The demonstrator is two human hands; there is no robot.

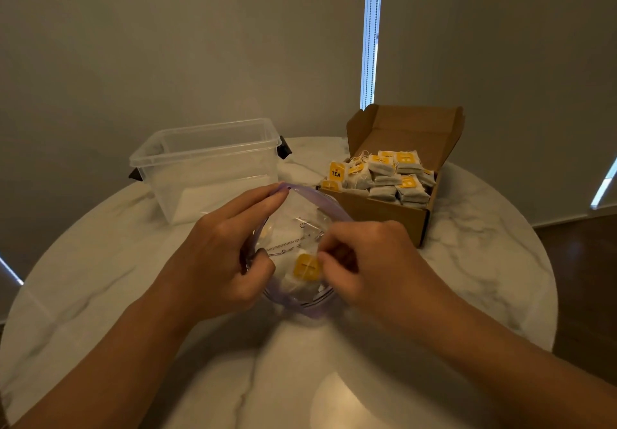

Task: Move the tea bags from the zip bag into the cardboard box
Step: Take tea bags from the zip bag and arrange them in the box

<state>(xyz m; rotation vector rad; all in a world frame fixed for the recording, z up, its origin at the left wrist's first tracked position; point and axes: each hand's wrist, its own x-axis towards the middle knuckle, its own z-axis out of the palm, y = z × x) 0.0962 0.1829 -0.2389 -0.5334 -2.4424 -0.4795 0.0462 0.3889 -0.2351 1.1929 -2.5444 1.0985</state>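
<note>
- Clear plastic zip bag (300, 225) with a purple zip rim sits at the centre of the table, mouth open and facing up towards the camera.
- Inside it: one white paper tea bag (305, 270) with a square yellow tag, low in the bag at 6 o'clock. More pale contents behind it, too blurred to count.
- Right hand (374, 261) comes in from 4 o'clock, fingers curled into the mouth, fingertips pinching the tea bag at the right edge of its tag.
- Left hand (217, 255) comes in from 8 o'clock and grips the zip bag's rim: fingers lie along the far edge at 11 o'clock, thumb hooks the near edge at 8 o'clock, holding the mouth spread.
- Brown cardboard box (384, 211) at 2 o'clock from the bag, just beside it, lid flap standing up at the back.
- The box is nearly full of stacked tea bags (384, 178), grey-white with yellow tags; one tag reads "TEA".
- Clear rectangular plastic tub (207, 161) at 11 o'clock from the bag, no lid on, black clips (283, 148) on its ends.
- All of it stands on a round white marble-pattern table (467, 261).
- Grey roller blinds (167, 45) behind; a bright strip of daylight (370, 35) between them at 12 o'clock.
- Dark wooden floor (584, 261) at 3 o'clock.
</note>
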